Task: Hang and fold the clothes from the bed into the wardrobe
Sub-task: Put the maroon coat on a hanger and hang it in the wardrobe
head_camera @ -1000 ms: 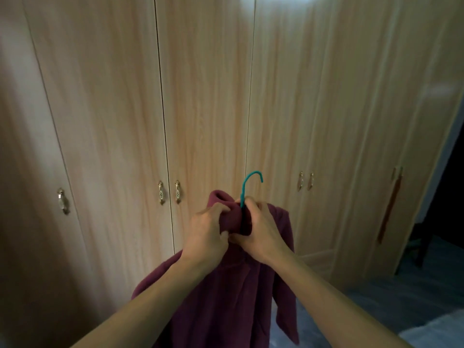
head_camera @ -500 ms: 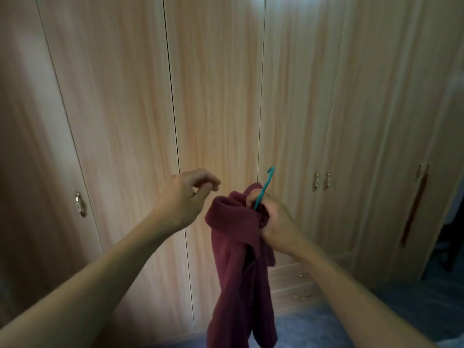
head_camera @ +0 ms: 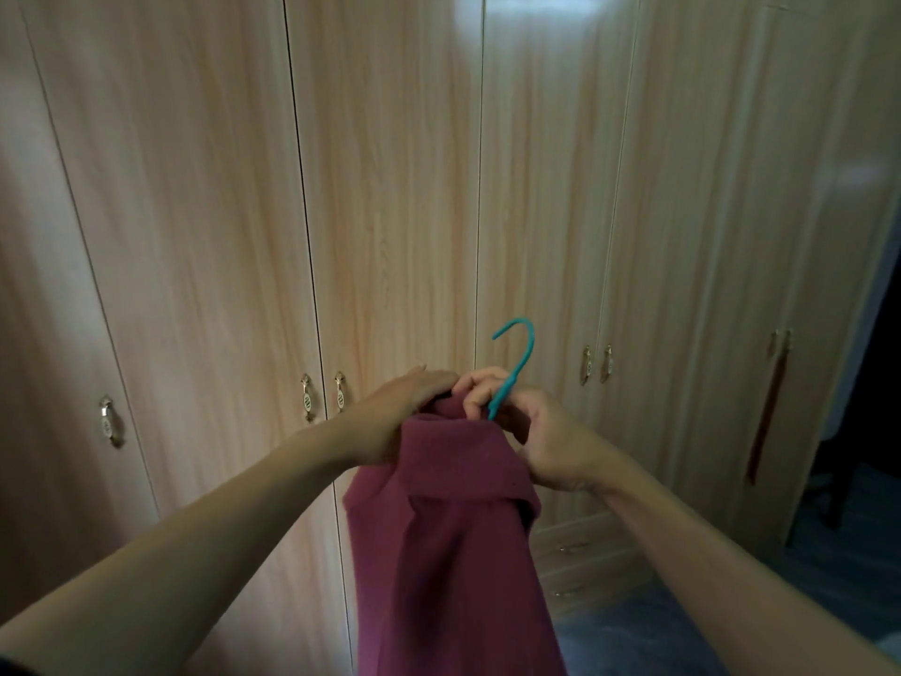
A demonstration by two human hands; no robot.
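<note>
My right hand [head_camera: 546,441] is gripping the thin teal plastic hanger [head_camera: 521,353] at its neck, fingers curled, its rounded hook sticking up. My left hand [head_camera: 400,412] is resting on the collar, fingers stretched out over the cloth. The fleece [head_camera: 458,553], maroon, soft and nubbly, is hanging down from the hanger between my forearms, in front of the shut wardrobe [head_camera: 390,187]. Its pale wood-grain doors are carrying small metal handles [head_camera: 307,397], with drawers [head_camera: 585,553] low on the right. The floor [head_camera: 804,578] is looking dark bluish.
</note>
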